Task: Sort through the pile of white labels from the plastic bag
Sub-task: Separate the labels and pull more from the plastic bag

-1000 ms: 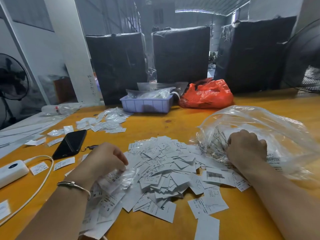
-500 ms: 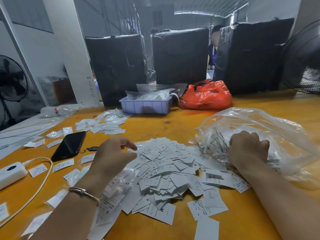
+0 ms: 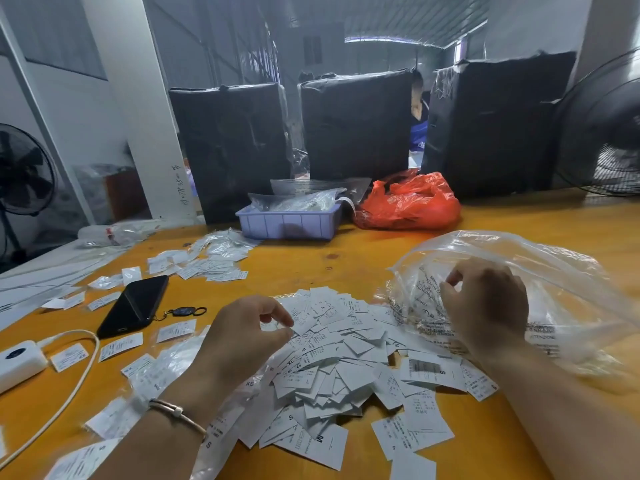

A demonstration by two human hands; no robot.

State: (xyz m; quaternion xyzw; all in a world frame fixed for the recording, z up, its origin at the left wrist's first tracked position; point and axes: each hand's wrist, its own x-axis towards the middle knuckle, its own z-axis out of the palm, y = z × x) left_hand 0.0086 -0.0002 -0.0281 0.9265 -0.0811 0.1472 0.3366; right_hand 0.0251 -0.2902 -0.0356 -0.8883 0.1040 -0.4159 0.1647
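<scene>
A heap of white labels (image 3: 346,355) printed with sizes lies on the orange table (image 3: 346,258) in front of me. A large clear plastic bag (image 3: 554,292) with printed text lies to its right, its mouth toward the heap. My left hand (image 3: 242,337) hovers over the heap's left edge, and the curled thumb and index tips meet on a label. My right hand (image 3: 488,306) is at the bag's mouth, fingers curled, gripping the bag's film. A clear packet of labels (image 3: 221,427) lies under my left wrist.
Left of the heap lie a black phone (image 3: 135,304), a key fob (image 3: 183,311), a white power bank (image 3: 19,363) with its cable, and scattered labels (image 3: 204,261). A lilac tray (image 3: 287,221), an orange bag (image 3: 408,202) and black wrapped blocks (image 3: 356,126) stand behind. Fans flank both sides.
My left hand rose off the clear packet and shifted right onto the heap, its fingers closing to a pinch. My right hand lifted a little at the bag's mouth.
</scene>
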